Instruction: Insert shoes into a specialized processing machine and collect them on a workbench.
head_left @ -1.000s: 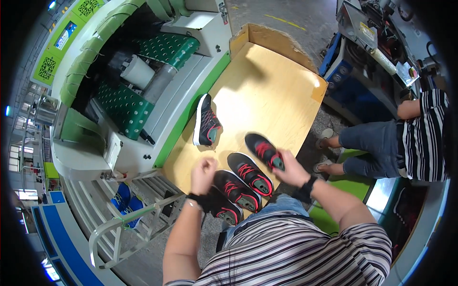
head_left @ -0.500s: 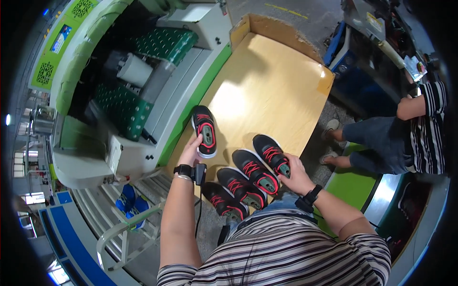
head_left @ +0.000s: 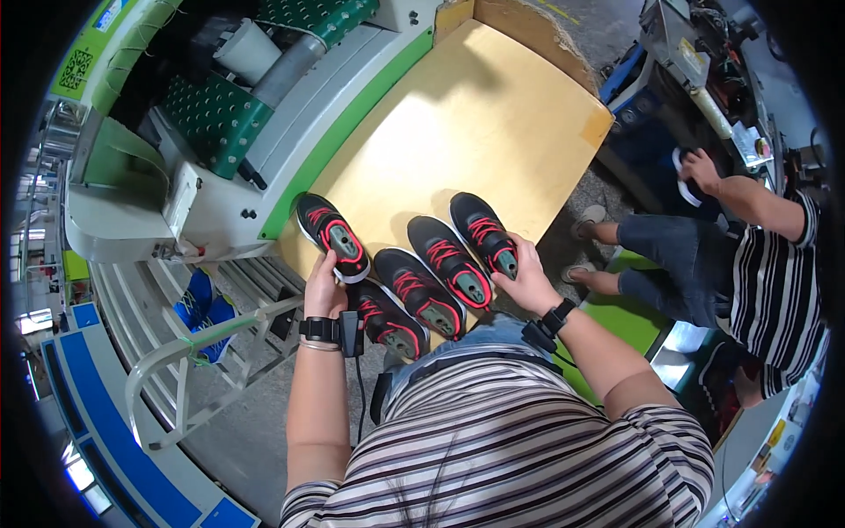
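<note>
A black sneaker point(head_left: 315, 211) with red laces and a white sole lies at the left of the wooden tabletop, its toe pointing away and to the left. My left hand point(head_left: 326, 289) is closed round its heel. To its right several matching sneakers stand in a slanting row along the near edge, their heels toward me, among them a middle sneaker point(head_left: 400, 277) and one beside it point(head_left: 429, 236). Grey-green inserts show inside their openings. The rightmost sneaker point(head_left: 473, 215) has its heel in the grip of my right hand point(head_left: 529, 280). Part of the nearest sneaker point(head_left: 377, 321) is covered by its neighbour.
The tabletop point(head_left: 414, 132) has a torn cardboard rim point(head_left: 550, 40) at the far side. A machine with a green dotted belt point(head_left: 207, 123) borders it on the left. Blue shoes point(head_left: 198, 304) sit on a metal rack. At the right a co-worker's hand point(head_left: 701, 169) holds a white curved object.
My left hand has drawn its sneaker nearer and to the left, turning the toe leftward. My view has shifted. The co-worker's arm has reached out toward the dark blue machine.
</note>
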Demonstrator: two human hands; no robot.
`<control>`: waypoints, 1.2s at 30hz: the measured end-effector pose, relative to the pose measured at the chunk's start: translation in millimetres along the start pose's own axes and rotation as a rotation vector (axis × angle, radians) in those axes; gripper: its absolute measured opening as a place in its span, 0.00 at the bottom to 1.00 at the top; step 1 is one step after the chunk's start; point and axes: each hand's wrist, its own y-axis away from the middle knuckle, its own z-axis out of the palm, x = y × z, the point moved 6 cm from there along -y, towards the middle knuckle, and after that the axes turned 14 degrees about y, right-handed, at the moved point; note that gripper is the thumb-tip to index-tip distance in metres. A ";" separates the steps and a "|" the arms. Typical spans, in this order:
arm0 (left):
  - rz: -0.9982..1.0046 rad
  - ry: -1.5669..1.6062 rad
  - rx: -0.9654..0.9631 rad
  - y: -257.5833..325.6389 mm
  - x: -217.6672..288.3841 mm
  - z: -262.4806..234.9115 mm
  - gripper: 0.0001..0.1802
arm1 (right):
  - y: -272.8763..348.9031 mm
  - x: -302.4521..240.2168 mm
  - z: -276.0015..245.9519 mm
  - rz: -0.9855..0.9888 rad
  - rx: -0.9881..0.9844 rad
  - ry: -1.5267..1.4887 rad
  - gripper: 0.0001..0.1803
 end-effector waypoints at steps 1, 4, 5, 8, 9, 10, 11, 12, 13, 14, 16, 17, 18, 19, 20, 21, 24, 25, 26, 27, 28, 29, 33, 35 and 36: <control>0.003 0.005 0.000 11.0 1.4 11.6 0.27 | 0.2 -1.1 -0.2 0.007 -0.008 -0.002 0.43; 0.326 -0.532 0.160 21.8 22.7 30.6 0.47 | 0.7 -0.4 -0.4 0.009 -0.005 -0.007 0.43; 0.307 -0.243 -0.077 22.2 18.0 37.8 0.51 | 1.3 -0.9 -0.8 0.012 0.001 -0.011 0.43; 0.236 -0.172 0.012 20.7 6.2 29.8 0.55 | 2.6 -0.4 -2.5 0.030 0.008 -0.011 0.44; 0.245 -0.172 0.012 17.2 9.0 19.9 0.55 | 2.7 -1.2 -2.1 0.023 0.013 -0.015 0.44; 0.221 -0.144 -0.046 17.9 14.5 24.3 0.55 | 3.0 0.5 -1.8 0.032 0.007 -0.014 0.44; 0.195 -0.117 -0.104 17.9 17.3 30.9 0.54 | 3.4 2.0 -1.1 0.043 0.002 -0.013 0.44; 0.252 -0.237 0.110 21.9 21.5 23.3 0.51 | 3.9 2.4 0.7 0.042 0.007 -0.006 0.44; 0.543 -0.629 0.252 25.1 45.3 29.4 0.47 | 4.4 1.7 0.4 0.041 0.015 -0.006 0.44; 0.596 -0.612 0.203 25.0 49.7 37.4 0.46 | 4.7 1.3 0.3 0.040 0.013 -0.003 0.44; 0.643 -0.601 0.083 11.5 56.2 53.5 0.44 | 3.8 -0.2 -1.2 0.043 -0.006 -0.026 0.44; 0.637 -0.605 0.006 4.4 61.1 71.6 0.43 | 3.1 -0.3 -2.5 0.041 0.000 -0.024 0.44; 0.622 -0.602 0.039 1.1 56.9 86.2 0.43 | 4.7 -0.2 -3.1 0.043 0.004 -0.021 0.43; 0.664 -0.699 0.021 -5.4 58.0 100.2 0.43 | 4.5 -0.7 -3.9 0.043 0.012 -0.018 0.43; 0.647 -0.776 0.031 -12.1 55.5 110.7 0.44 | 4.0 -1.0 -3.2 0.049 0.007 -0.013 0.43; 0.629 -0.853 0.041 -18.3 52.3 121.4 0.46 | 2.2 -2.4 -3.5 0.037 0.012 -0.013 0.43; 0.691 -0.921 -0.008 -32.9 38.3 158.1 0.49 | 1.8 -3.4 -6.4 0.042 0.022 -0.028 0.42; 0.747 -0.884 -0.055 -34.3 34.4 173.4 0.50 | 1.6 -1.9 -5.7 0.048 0.026 -0.033 0.42; 0.741 -0.806 -0.151 -38.0 27.3 190.3 0.53 | 2.3 -0.6 -6.0 0.054 0.033 -0.024 0.42; 0.743 -0.801 -0.166 -43.6 21.7 207.1 0.53 | 2.8 0.4 -6.8 0.061 0.041 -0.015 0.41; 0.601 -0.774 -0.149 -56.8 11.9 218.2 0.55 | 3.6 0.1 -6.9 0.064 0.045 0.000 0.42; 0.461 -0.747 -0.128 -71.2 1.8 226.3 0.58 | 3.5 -1.6 -7.5 0.061 0.036 -0.001 0.42; 0.317 -0.765 0.052 -125.2 -19.8 251.9 0.69 | 4.1 -9.0 -4.7 0.062 0.009 -0.011 0.41; 0.312 -0.862 0.095 -132.7 -30.1 270.0 0.71 | 6.2 -5.5 -6.5 0.083 0.000 -0.016 0.42; 0.263 -0.895 0.113 -134.3 -37.8 273.3 0.72 | 6.3 -2.4 -5.7 0.092 -0.002 -0.012 0.43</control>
